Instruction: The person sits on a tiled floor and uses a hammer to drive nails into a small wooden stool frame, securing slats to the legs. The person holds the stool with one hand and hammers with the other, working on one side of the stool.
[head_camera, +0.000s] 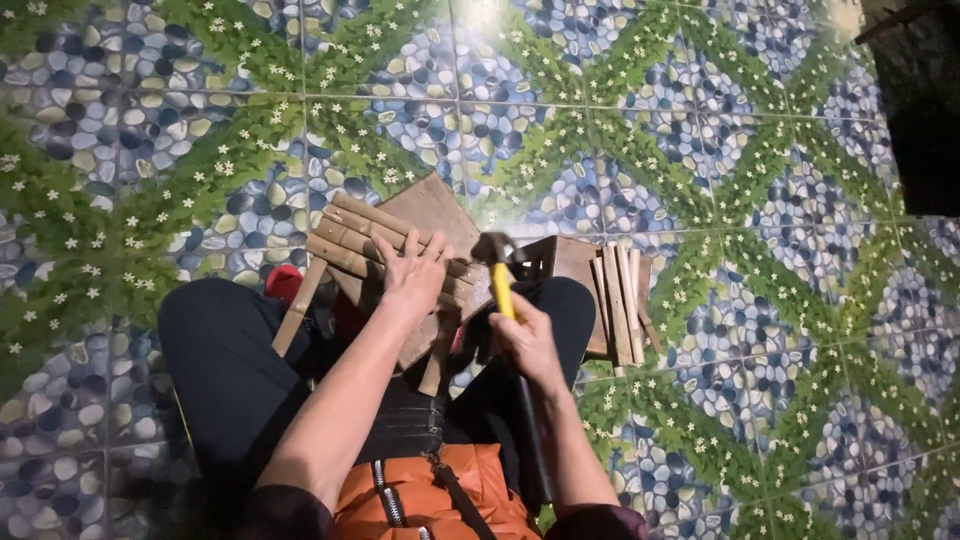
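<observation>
Underfoot, a tiled floor (700, 130) printed with blue-grey pebbles and green leafy diagonals is filling the whole view, its glazed surface catching a glare near the top edge. The person is sitting on it with dark-trousered legs (225, 360) spread, an orange garment (440, 495) showing at the bottom edge. Across the lap and knees a slatted wooden frame (400, 245) is lying tilted, its brown slats running side by side over a flat board, with two thin legs pointing down toward the body. Just to its right, a small bundle of loose wooden slats (620, 300) is resting on the floor beside the right knee, close to another piece of dark wood. A red object (285, 282) is peeking out under the frame's left side; what it is cannot be told. The left hand (412, 270) is pressing flat on the slats, fingers spread and gripping nothing. The right hand (528, 340) is wrapped tight around the yellow handle of a hammer (497, 262), whose dark metal head is sitting at the frame's right edge, just beside the left hand's fingertips.
</observation>
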